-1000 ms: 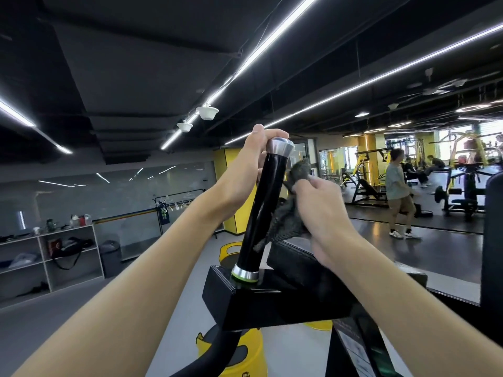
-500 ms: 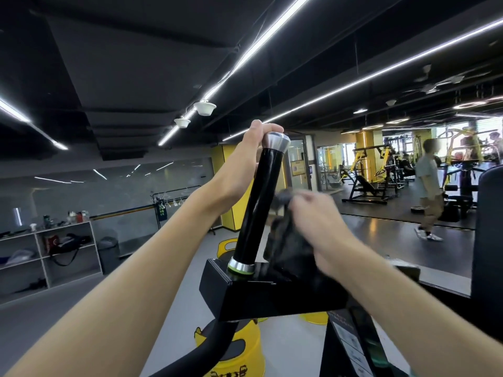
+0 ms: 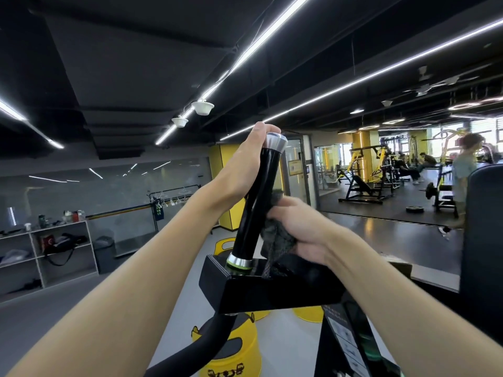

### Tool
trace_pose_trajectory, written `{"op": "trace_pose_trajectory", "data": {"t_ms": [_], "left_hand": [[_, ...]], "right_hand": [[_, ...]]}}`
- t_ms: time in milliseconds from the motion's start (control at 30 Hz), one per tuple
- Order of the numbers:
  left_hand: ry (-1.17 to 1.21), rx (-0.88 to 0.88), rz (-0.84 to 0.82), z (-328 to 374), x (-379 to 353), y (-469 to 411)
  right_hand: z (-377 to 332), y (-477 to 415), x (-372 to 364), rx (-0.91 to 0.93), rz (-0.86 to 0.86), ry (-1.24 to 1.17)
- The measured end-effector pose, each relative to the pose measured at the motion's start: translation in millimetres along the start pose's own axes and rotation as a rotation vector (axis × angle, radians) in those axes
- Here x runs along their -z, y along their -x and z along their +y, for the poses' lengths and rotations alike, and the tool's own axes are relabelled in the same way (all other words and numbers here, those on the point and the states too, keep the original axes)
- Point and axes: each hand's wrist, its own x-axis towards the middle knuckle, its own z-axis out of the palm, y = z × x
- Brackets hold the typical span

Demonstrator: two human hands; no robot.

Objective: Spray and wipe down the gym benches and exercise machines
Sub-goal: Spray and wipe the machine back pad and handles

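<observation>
Glossy black silver-capped machine handle point(image 3: 258, 202), frame centre, tilted. My left hand point(image 3: 245, 167) grips top; right hand point(image 3: 307, 232) clutches dark grey cloth point(image 3: 277, 236) against shaft's 3 o'clock side. Mid-wipe; next, I judge, cloth round to 9 o'clock.

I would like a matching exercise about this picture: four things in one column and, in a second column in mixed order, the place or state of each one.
Column one
1. left hand
2. right hand
3. yellow plastic tub
4. white open shelf unit

Column two
A. stands by the wall at the far left, with bags in it
B. grips the top of the black cylindrical machine handle, by its silver cap
C. holds a dark grey cloth against the side of that handle
D. stands on the floor below the machine

Pairs: 1-B, 2-C, 3-D, 4-A
</observation>
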Motion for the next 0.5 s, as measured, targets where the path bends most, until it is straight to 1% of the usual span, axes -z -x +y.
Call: {"op": "trace_pose_trajectory", "data": {"t_ms": [100,167,233,300,367,400,433,467,500], "left_hand": [[-0.02,-0.007,0.024,2,-3,1],[-0.032,0.001,0.045,2,-5,1],[-0.065,0.02,0.057,0,-8,0],[-0.131,0.026,0.076,-1,-10,-1],[-0.203,0.018,0.126,1,-17,-1],[-0.27,0.006,0.186,4,-24,3],[-0.391,-0.043,0.292,6,-30,9],[-0.526,-0.147,0.413,9,-40,18],[-0.609,-0.274,0.483,11,-51,26]], "right_hand": [[18,7,-10,-0.035,0.034,0.091],[24,9,-12,-0.051,0.057,0.235],[27,13,-12,-0.106,0.057,0.385],[25,22,-11,-0.134,0.088,0.471],[21,29,-6,-0.053,0.221,0.475],[19,33,0,0.019,0.314,0.443],[14,37,4,0.095,0.406,0.376],[8,42,10,0.156,0.477,0.287],[2,46,18,0.194,0.516,0.209]]}}
